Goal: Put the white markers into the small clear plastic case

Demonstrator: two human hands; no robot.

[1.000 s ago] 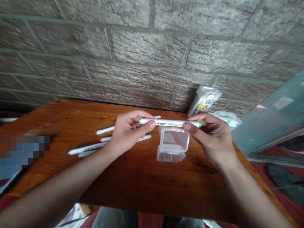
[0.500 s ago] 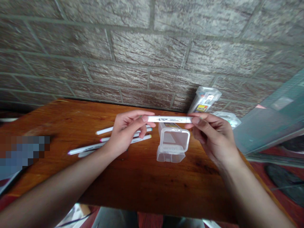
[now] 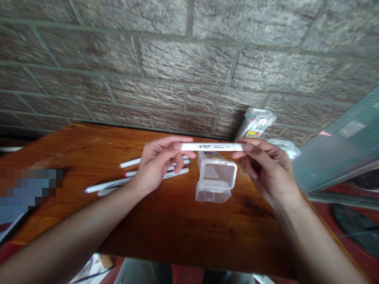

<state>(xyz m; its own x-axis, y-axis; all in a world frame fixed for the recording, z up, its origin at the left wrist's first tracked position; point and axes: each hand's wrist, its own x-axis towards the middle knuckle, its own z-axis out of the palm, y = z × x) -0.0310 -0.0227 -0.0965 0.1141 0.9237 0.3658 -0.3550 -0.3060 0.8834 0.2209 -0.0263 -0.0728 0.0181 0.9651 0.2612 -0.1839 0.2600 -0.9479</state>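
Observation:
A white marker pen [image 3: 211, 147] with black print is held level in the air between my two hands. My left hand [image 3: 156, 165] pinches its left end between thumb and fingers. At the other end, my right hand [image 3: 266, 165] grips the marker, and its fingers hide that tip. Below the marker a clear plastic case [image 3: 217, 173] lies on the table, lid open toward me. Several white markers [image 3: 109, 184] with coloured ends lie under and beside my left hand, which partly covers them.
The wooden table [image 3: 177, 228] meets a brick wall [image 3: 189, 63]. By the wall stands a clear case with a yellow label [image 3: 254, 122], and another clear plastic container [image 3: 284, 148] is behind my right hand. A glass panel [image 3: 334, 146] is on the right.
The marker has turned slightly about its length, so its print shows differently. My right hand has shifted a little to the right; the case and the loose markers stay put.

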